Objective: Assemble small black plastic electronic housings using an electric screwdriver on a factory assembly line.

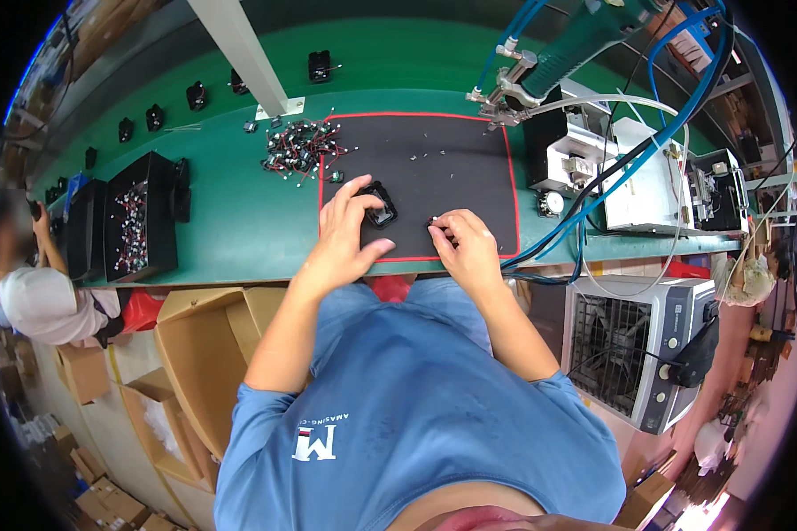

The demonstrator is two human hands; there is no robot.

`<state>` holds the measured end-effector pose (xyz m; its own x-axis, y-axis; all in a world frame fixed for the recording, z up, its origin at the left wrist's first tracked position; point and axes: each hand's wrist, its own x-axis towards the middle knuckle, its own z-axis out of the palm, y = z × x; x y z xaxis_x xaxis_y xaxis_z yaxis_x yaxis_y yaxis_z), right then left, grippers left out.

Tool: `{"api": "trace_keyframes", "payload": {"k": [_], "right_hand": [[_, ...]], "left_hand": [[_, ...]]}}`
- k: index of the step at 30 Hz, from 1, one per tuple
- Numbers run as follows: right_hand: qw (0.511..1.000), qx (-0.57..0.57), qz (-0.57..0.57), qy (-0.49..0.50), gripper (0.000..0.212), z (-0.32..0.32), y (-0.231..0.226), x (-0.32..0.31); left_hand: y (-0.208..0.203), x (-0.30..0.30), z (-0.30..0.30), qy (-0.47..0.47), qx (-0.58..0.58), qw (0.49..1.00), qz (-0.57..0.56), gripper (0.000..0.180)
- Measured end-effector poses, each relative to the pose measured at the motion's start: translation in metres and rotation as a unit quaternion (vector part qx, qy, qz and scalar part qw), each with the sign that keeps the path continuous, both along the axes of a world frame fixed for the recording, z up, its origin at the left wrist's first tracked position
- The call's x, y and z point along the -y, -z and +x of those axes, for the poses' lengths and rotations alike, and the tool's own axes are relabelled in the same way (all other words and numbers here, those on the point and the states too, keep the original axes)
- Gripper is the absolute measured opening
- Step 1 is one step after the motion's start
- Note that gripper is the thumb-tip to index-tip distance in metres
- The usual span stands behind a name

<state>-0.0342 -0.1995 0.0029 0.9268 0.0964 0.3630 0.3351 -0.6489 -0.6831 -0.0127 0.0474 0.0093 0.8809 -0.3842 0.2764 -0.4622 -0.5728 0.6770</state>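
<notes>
A small, open black plastic case [383, 212] lies on a dark grey mat with a red border [416, 131]. My left hand [341, 232] curls over its left side, fingers on the rim and thumb below. To the right, my right hand [469, 250] is closed in a pinch around a tiny dark part [433, 219] with a light tip; its exact kind is too small to make out. Several tiny pale bits [425, 157] are scattered farther up the mat. At its left edge sits a heap of small parts with red and black wires [299, 149].
Black bins [142, 217] with more wired parts stand left on the green bench [226, 234]. Black cases [320, 67] line the back. Blue hoses [584, 212] and a machine [629, 177] occupy the right. A fan unit [633, 350], cardboard boxes [208, 354] and another person [44, 301] are nearby.
</notes>
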Motion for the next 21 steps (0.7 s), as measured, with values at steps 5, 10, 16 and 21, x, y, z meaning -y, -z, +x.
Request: {"api": "trace_keyframes", "payload": {"k": [5,10,16,21], "right_hand": [[0.999,-0.037,0.01,0.031,0.012,-0.001,-0.005,-0.006],[0.999,-0.032,0.031,0.018,0.014,0.002,-0.007,-0.003],[0.989,-0.088,0.119,0.026,0.01,0.013,-0.017,-0.004],[0.985,-0.121,0.097,-0.078,0.011,0.009,-0.017,0.0]], "left_hand": [[0.013,0.023,0.0,-0.09,0.051,0.994,0.041,0.099],[0.02,0.022,0.023,-0.042,0.01,0.998,0.048,0.094],[0.005,0.036,0.02,-0.044,0.003,0.998,0.048,0.095],[0.003,0.037,0.018,-0.037,-0.003,0.998,0.055,0.104]]}}
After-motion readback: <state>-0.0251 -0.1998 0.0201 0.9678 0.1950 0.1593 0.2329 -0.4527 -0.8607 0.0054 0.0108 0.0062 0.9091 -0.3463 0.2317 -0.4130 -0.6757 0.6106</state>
